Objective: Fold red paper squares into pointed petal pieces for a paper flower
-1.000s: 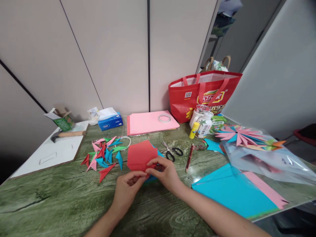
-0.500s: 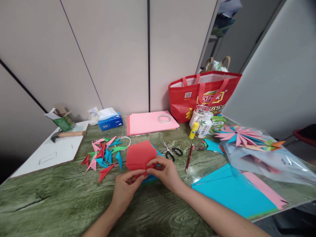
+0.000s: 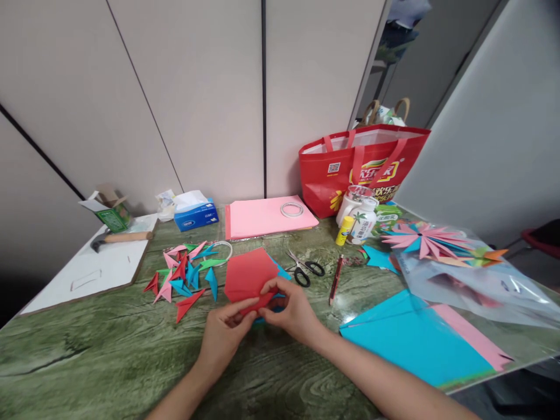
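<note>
Both hands pinch the near edge of a red sheet of paper (image 3: 250,273), where a narrow strip looks folded. My left hand (image 3: 227,331) holds that edge between thumb and fingers. On its right side, my right hand (image 3: 291,306) grips the same edge, fingertips close to the left ones. Blue paper (image 3: 282,269) shows partly from beneath the red sheet. Scissors (image 3: 303,269) with black handles lie right of the sheet, and a dark red pencil (image 3: 336,280) lies beyond them. Folded pieces in red, pink, blue and green (image 3: 186,271) are heaped on the left.
At the back are a blue tissue box (image 3: 196,217), pink paper (image 3: 258,219), a red bag (image 3: 324,186), a white jar (image 3: 362,224) and a yellow glue stick (image 3: 345,231). A hammer (image 3: 126,237) lies left; blue sheets (image 3: 411,338) and a paper star (image 3: 422,240) are right.
My right fingers have shifted slightly up and right along the near edge. More of the folded red strip shows between my hands.
</note>
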Motion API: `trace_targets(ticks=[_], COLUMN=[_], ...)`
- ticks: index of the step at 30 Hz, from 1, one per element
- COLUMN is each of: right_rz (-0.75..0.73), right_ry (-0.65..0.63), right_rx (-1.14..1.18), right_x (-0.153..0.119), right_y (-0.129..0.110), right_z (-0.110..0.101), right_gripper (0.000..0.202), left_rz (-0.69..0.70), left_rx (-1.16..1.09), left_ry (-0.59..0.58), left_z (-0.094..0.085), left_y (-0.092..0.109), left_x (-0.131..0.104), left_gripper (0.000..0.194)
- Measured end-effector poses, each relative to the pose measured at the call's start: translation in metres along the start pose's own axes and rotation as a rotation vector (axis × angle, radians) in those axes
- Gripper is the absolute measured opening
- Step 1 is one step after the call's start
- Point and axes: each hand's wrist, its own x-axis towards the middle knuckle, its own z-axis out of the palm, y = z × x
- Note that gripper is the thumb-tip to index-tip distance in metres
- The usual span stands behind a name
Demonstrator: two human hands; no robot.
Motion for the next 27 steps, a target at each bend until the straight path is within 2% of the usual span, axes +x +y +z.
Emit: trace_targets(ticks=[6, 13, 16, 19, 21, 25, 27], right_rz=[0.055, 0.239, 0.214, 0.149, 0.093, 0.004, 0.009], right_ry=[0.041, -0.034, 0.018, 0.126, 0.142, 0.030, -0.023], right_rx=[0.050, 0.392, 0.430, 0.370, 0.289, 0.103, 0.023], right_x=[0.006, 0.013, 0.017, 0.021, 0.021, 0.019, 0.018], right_y=[0.003, -0.002, -0.006, -0.008, -0.007, 0.000, 0.003], right_z=[-0.007, -0.015, -0.022, -0.028, -0.029, -0.026, -0.024], right_gripper=[0.017, 0.024, 0.023, 0.017, 0.016, 0.012, 0.006], left_rz=[-0.045, -0.170, -0.190, -0.198, -0.180, -0.132, -0.089], left_rx=[-0.020, -0.094, -0.097, -0.084, -0.057, 0.005, -0.017], left_ry=[-0.025, -0.044, -0.046, -0.062, -0.078, -0.097, -0.027], left_z=[0.000, -0.006, -0.010, -0.013, -0.013, -0.013, -0.015], left_y=[0.004, 0.009, 0.009, 0.010, 0.011, 0.011, 0.010], left_x=[0.000, 0.005, 0.007, 0.009, 0.010, 0.012, 0.013], left_gripper=[0.021, 0.027, 0.029, 0.027, 0.022, 0.019, 0.023])
